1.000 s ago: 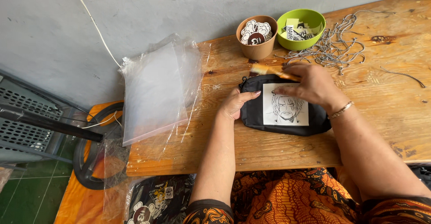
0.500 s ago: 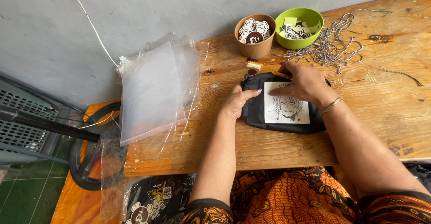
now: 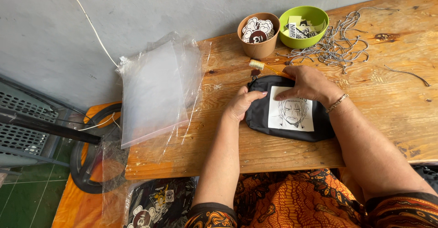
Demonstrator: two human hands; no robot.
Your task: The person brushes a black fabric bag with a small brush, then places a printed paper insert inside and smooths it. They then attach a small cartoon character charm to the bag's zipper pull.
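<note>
Where the pouch lies: black fabric pouch flat on the wooden table, near the front edge, between the two forearms.
Pouch look: dark, soft, rounded corners; a white rectangular patch on its top face carries a black line drawing of a long-haired face. Upper edge looks like the zip side, partly covered by a hand.
Left hand: fingers curled loosely against the pouch's left end, thumb side up; it presses or pinches that edge, not wrapped round it. Whether cloth is actually nipped between the fingers cannot be told.
Right hand: palm down over the pouch's upper right edge, fingers bent and bearing on the top seam; fingertips hidden, so the exact grip cannot be told. Thin bracelet at the wrist.
Just beyond the pouch: small brush with orange handle, pale bristles, lying just beside the top edge.
Further back: brown cup filled with round black-and-white badges; green bowl beside it, holding printed paper pieces.
Right of bowl: loose heap of metal ball chains spread over the wood; one single chain lies well apart.
Left side of table: stack of clear plastic bags, overhanging the table's edge.
</note>
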